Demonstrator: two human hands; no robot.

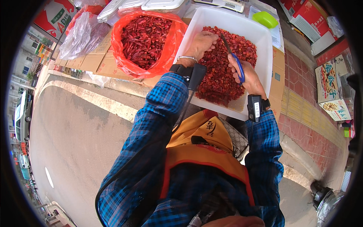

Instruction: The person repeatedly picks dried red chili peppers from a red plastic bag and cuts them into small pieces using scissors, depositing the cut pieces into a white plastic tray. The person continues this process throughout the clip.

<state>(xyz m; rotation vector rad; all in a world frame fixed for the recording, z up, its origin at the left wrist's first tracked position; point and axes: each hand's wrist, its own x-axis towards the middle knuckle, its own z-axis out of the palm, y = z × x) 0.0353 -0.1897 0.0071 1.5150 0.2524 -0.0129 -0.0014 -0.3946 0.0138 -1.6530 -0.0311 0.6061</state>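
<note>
My right hand (246, 74) grips scissors (227, 44) with blue handles. Their dark blades point up and away over a white plastic tub (266, 54), near the fingers of my left hand (202, 42). That left hand hovers over the tub's left half, fingers curled together; whether a piece of chili sits between the fingertips is too small to tell. Cut pieces of dried red chili (218, 76) cover much of the tub's bottom. Left of the tub, whole dried red chilies (144, 37) fill an open red plastic bag (120, 61).
Flattened cardboard (97, 61) lies beneath the bag and tub. Lidded plastic containers (163, 4) and a scale (227, 3) stand at the back. A green plastic dish (265, 20) sits by the tub's far right corner. Clear plastic bags (83, 35) lie at the far left.
</note>
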